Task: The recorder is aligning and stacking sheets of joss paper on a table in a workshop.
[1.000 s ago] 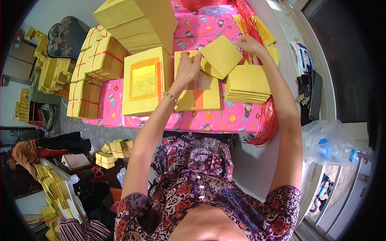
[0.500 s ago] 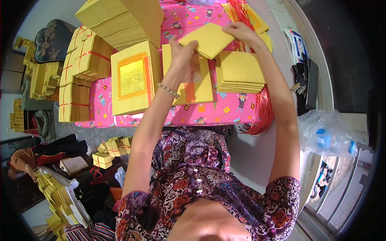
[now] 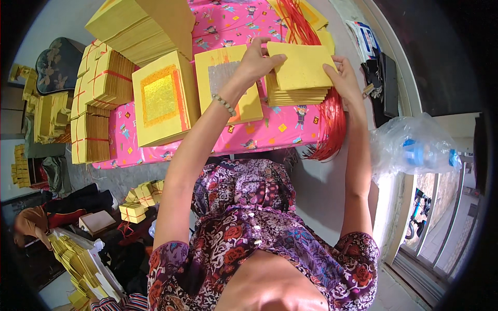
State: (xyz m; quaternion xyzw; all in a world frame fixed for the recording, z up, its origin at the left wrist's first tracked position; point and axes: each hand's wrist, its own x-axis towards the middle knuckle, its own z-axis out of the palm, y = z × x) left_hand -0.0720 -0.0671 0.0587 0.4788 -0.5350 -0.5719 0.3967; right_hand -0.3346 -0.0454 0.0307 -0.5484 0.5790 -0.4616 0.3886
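A folded yellow paper packet (image 3: 302, 66) lies over the stack of folded yellow packets (image 3: 295, 97) at the right of the table. My left hand (image 3: 258, 61) grips its left edge, thumb on top and fingers at the far side. At the right edge, my right hand (image 3: 344, 76) holds the same packet between thumb and fingers. Beneath my left wrist lies yellow paper with a silver square (image 3: 221, 78), partly covered by my arm. Left of it is a thick stack of yellow paper with a gold foil square and orange border (image 3: 158, 96).
Bundles of yellow paper tied with red string (image 3: 106, 78) line the table's left side, beside a tall paper stack (image 3: 142, 31). Red strings (image 3: 329, 127) hang over the right edge of the pink tablecloth (image 3: 207, 141). A clear plastic bag (image 3: 397, 147) is at the right. Another person's striped sleeve (image 3: 122, 303) shows lower left.
Both hands have brought the folded packet right and down, from a tilted position above the table to squarely over the stack. The whole view has shifted slightly.
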